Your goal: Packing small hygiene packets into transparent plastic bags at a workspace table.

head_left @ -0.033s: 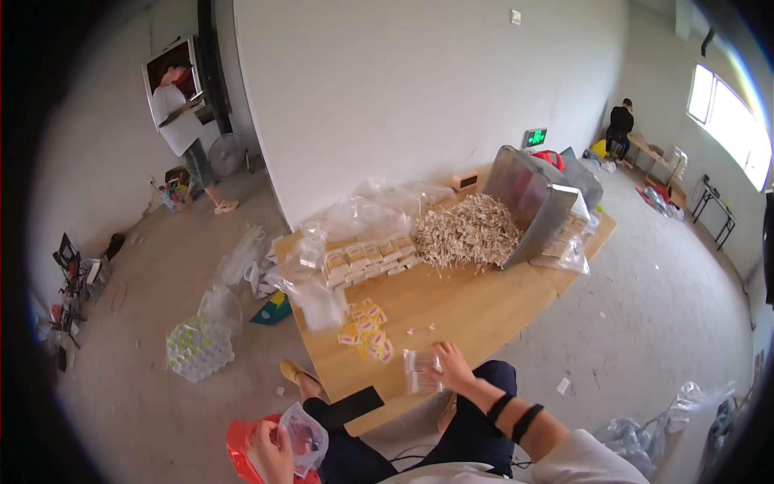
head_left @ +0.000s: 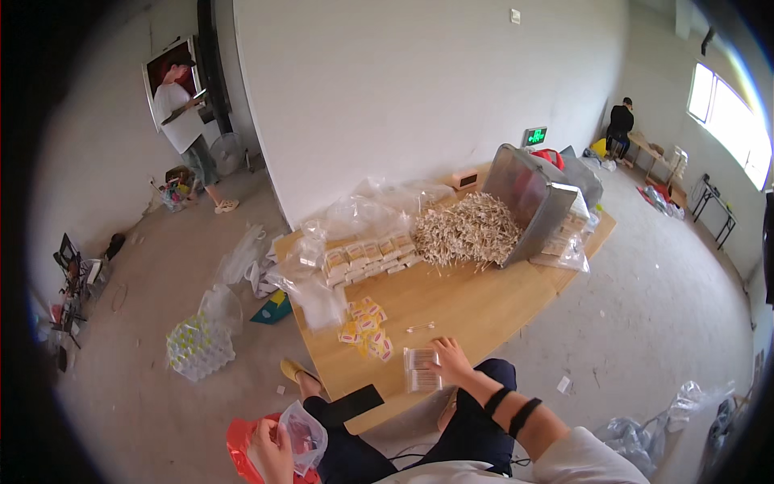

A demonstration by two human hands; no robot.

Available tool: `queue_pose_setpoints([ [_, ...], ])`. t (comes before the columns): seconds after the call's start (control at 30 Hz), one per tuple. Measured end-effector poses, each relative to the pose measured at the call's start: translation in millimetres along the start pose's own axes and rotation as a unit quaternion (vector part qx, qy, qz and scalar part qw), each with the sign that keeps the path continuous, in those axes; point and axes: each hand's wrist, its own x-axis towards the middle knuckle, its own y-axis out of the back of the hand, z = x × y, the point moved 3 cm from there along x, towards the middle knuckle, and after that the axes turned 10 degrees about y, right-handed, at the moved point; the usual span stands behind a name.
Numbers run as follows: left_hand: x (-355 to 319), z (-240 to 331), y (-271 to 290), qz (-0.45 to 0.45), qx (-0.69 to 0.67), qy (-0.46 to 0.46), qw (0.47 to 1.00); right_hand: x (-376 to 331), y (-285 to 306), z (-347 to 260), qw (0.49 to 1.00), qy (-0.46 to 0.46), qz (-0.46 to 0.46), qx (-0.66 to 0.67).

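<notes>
the right hand (head_left: pixel 451 360) lies flat, fingers spread, on a small clear packet (head_left: pixel 421 369) with pale striped contents, pressing it to the near edge of the wooden desk (head_left: pixel 484 310). the left hand (head_left: pixel 272 445) is low at the person's lap, fingers closed around the mouth of a clear plastic bag (head_left: pixel 305 436), which sits against a red bag (head_left: pixel 242 442). a flat black rectangle (head_left: pixel 355 402) lies on the desk corner between the two hands.

just left of the packet is a scatter of small yellow-and-pink labels (head_left: pixel 366 327). further back, a row of tan banded bundles (head_left: pixel 369 256) sits beside crumpled clear wrapping (head_left: pixel 363 211). a heap of pale thin sticks (head_left: pixel 469 230) spills from a tipped grey metal bin (head_left: pixel 534 202), with clear filled bags (head_left: pixel 568 242) stacked at its right.

on the floor left of the desk stands a clear sack of white and yellow items (head_left: pixel 198 345). a small green lit sign (head_left: pixel 534 135) rests low at the wall's corner. one person stands far left (head_left: pixel 185 121); another sits far right by a table (head_left: pixel 620 123).
</notes>
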Motion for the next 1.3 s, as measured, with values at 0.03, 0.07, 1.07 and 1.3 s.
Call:
queue_pose_setpoints([
  [0.03,1.1,3.5,-0.2,-0.002,0.010,-0.009,1.000,6.9,-9.5,16.4,0.997,-0.033,-0.062,0.016],
  [0.07,1.3,5.4,0.3,-0.004,0.021,-0.016,1.000,11.3,-16.3,24.7,0.989,-0.064,-0.127,0.035],
  [1.07,-1.6,86.6,-3.4,-0.071,-0.175,-0.071,0.979,44.6,61.6,-283.0,0.928,0.324,-0.154,-0.103],
  [1.3,-49.1,152.8,-27.8,-0.009,-0.027,-0.290,0.957,31.1,-29.6,-229.2,0.709,0.068,0.025,0.702],
])
